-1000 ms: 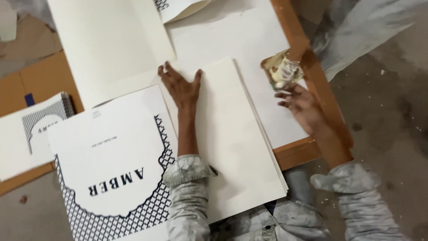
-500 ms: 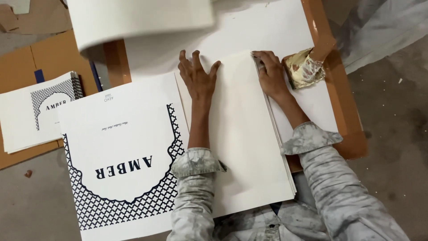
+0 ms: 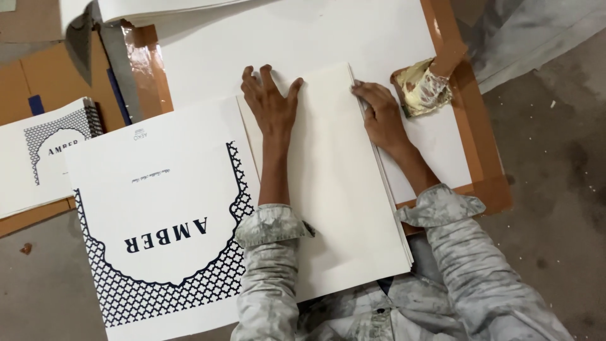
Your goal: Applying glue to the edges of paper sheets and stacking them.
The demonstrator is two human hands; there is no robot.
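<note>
Looking down from the head camera: one stack of blank cream sheets (image 3: 334, 196), lying on the brown desk (image 3: 483, 164) and overhanging its near edge toward the person. Left hand (image 3: 270, 101) flat on the stack's far left corner, fingers spread wide, holding nothing. Right hand (image 3: 379, 113) at the stack's far right edge, fingers curled narrowly against the sheet edges; whether it pinches a sheet cannot be told. One large white underlay sheet (image 3: 303, 44) beneath the stack, reaching toward the desk's far edge. One printed cover (image 3: 164, 221), white with a dark lattice border and arch, just beside the stack on its left, touching it. One crumpled, stained rag (image 3: 423, 88) near the desk's right edge, just beside the right hand. One smaller stack of printed covers (image 3: 44, 151), well apart at the left.
</note>
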